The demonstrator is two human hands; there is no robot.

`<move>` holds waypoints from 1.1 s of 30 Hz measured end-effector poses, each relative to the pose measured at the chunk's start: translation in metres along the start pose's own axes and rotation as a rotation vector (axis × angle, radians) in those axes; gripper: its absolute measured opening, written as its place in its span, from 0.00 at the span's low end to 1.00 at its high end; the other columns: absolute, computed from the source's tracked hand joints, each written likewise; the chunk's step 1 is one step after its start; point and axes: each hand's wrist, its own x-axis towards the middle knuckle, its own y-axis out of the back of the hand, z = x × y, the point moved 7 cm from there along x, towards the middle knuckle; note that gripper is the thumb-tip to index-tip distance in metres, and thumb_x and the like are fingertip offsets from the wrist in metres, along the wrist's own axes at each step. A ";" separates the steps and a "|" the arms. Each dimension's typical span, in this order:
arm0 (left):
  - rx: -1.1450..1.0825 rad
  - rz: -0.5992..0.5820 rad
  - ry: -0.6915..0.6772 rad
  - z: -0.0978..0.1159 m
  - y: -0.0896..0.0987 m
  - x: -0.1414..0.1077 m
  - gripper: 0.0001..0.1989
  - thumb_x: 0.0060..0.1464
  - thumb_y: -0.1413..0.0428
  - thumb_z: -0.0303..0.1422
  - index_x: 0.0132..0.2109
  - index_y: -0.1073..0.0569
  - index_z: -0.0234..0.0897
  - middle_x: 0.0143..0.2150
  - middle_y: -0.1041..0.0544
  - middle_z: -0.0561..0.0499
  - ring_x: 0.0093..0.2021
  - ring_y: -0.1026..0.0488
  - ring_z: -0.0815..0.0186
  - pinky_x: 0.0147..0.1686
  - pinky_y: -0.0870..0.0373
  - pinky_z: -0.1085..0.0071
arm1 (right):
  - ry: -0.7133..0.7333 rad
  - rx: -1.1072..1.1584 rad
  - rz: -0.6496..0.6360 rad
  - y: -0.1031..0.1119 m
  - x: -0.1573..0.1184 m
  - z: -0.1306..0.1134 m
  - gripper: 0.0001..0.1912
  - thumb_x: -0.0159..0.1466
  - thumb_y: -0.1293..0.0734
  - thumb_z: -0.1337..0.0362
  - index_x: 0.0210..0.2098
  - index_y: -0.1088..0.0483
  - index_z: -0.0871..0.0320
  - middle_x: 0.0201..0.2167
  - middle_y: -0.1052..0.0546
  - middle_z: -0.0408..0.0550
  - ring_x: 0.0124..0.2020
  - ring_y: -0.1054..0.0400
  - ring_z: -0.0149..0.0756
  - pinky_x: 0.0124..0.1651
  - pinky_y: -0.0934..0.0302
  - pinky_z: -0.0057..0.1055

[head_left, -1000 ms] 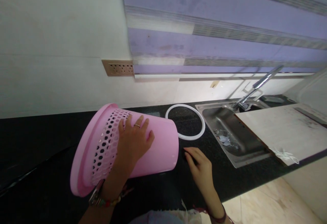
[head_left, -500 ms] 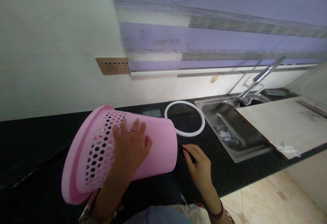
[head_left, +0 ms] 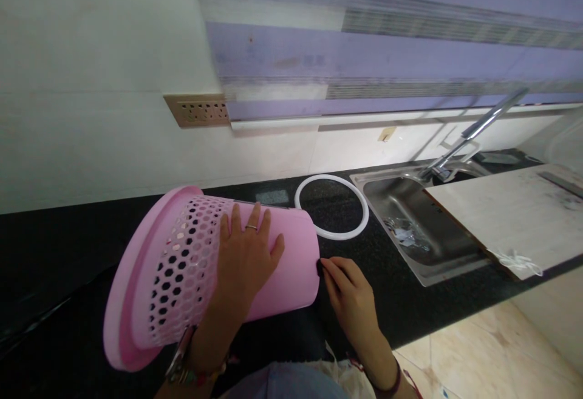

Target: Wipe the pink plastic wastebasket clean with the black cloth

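Observation:
A pink plastic basket [head_left: 291, 271] with honeycomb holes lies on its side on the dark counter, its wide rim to the left and its base to the right. My left hand [head_left: 248, 256], a ring on one finger, rests on the basket's side with fingers spread. At the base's edge is my right hand [head_left: 348, 293], its thumb and fingertips pinched on a small dark object [head_left: 319, 267] that touches the basket. What this dark thing is cannot be made out. Behind the base, a white ring [head_left: 331, 234] lies flat on the counter.
To the right is a steel sink [head_left: 421, 220] with a tall faucet [head_left: 483, 129] and some clear plastic inside. A pale board [head_left: 519, 217] with white string covers part of it. Black plastic [head_left: 40, 289] lies at left. A socket panel [head_left: 198, 111] is on the wall.
My right hand has come left to the basket's base, bringing the dark piece against its edge. My left hand has shifted slightly right along the basket's side. The view has shifted a little.

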 end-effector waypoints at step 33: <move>-0.075 0.008 0.036 -0.006 0.000 0.009 0.23 0.52 0.52 0.38 0.52 0.29 0.31 0.53 0.28 0.39 0.57 0.41 0.42 0.53 0.44 0.46 | -0.028 -0.071 -0.004 -0.014 0.015 0.008 0.14 0.63 0.43 0.70 0.38 0.25 0.58 0.31 0.25 0.51 0.32 0.30 0.34 0.35 0.31 0.30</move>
